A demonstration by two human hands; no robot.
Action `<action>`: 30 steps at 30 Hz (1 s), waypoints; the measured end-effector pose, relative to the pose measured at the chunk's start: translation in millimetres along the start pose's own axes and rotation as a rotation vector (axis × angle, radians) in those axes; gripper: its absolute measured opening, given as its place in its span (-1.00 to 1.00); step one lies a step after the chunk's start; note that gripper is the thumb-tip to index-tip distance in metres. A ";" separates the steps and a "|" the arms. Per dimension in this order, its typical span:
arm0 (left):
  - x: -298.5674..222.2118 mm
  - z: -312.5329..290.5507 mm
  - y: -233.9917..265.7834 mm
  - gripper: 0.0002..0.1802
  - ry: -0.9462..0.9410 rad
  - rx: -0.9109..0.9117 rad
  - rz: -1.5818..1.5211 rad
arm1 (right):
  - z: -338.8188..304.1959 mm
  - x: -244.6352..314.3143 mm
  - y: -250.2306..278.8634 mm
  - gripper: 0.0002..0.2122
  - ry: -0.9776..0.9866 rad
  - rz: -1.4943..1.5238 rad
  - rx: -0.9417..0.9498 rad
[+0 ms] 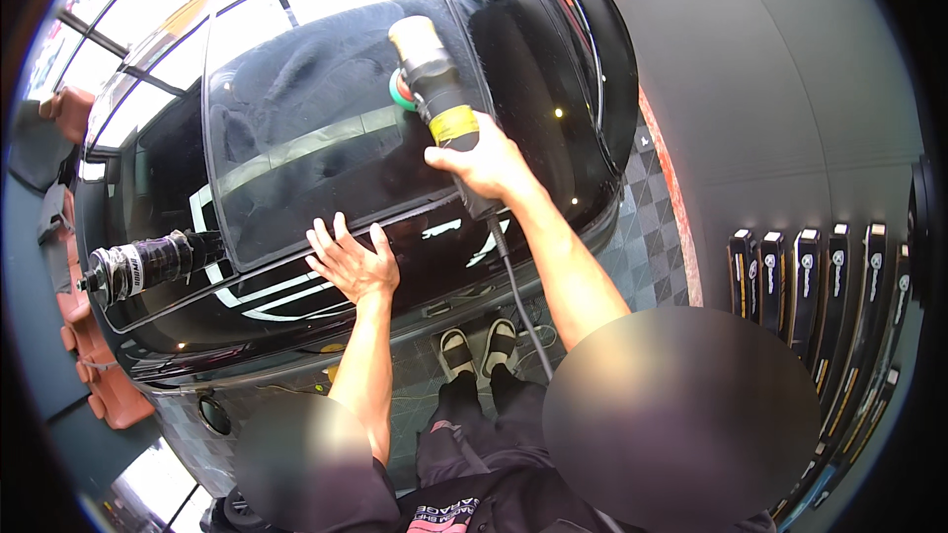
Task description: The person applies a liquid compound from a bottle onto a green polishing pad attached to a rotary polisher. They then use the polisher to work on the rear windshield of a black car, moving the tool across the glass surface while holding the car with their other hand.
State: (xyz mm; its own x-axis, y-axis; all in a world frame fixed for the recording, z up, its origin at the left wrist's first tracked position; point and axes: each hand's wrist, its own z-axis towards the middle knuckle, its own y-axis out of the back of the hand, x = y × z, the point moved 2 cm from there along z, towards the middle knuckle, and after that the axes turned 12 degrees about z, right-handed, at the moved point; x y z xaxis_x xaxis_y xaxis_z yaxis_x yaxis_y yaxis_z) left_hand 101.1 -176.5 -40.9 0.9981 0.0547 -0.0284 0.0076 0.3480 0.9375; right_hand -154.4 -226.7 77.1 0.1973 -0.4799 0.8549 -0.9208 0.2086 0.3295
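A power polisher (439,89) with a yellow-taped body and a red and green pad (402,89) is held by my right hand (494,163), its fingers wrapped round the handle. The pad is at the surface of a glossy black car panel (296,79), which shows hazy smears; whether it presses there I cannot tell. From the handle a grey cord (515,291) runs down past my right forearm. My left hand (355,262), fingers spread, rests on or just over the black bodywork by the panel's near edge, holding nothing.
A dark bottle (148,268) with a label lies on the car at the left. Brown seats (109,390) stand beyond it. Several long black boxes (834,276) line the grey wall at the right. My sandalled feet (479,347) are on a checkered floor (647,227).
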 end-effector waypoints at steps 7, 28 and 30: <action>-15.6 -2.5 5.5 -0.20 0.023 0.078 -0.060 | 121.2 36.6 10.2 -0.34 0.068 -0.071 0.030; -1.6 -2.2 8.4 -0.19 0.020 0.103 -0.080 | 248.9 130.3 -9.8 -0.53 0.027 0.055 0.299; -3.1 -2.7 7.8 -0.19 0.020 0.102 -0.085 | 257.4 126.5 -0.9 -0.52 0.038 0.054 0.321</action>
State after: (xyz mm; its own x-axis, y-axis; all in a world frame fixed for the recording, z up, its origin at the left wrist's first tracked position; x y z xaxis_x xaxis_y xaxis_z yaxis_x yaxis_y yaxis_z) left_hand 97.8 -171.5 -34.4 0.9922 0.0478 -0.1155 0.0996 0.2557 0.9616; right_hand -215.2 -506.9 81.7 0.1522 -0.4419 0.8841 -0.9881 -0.0495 0.1454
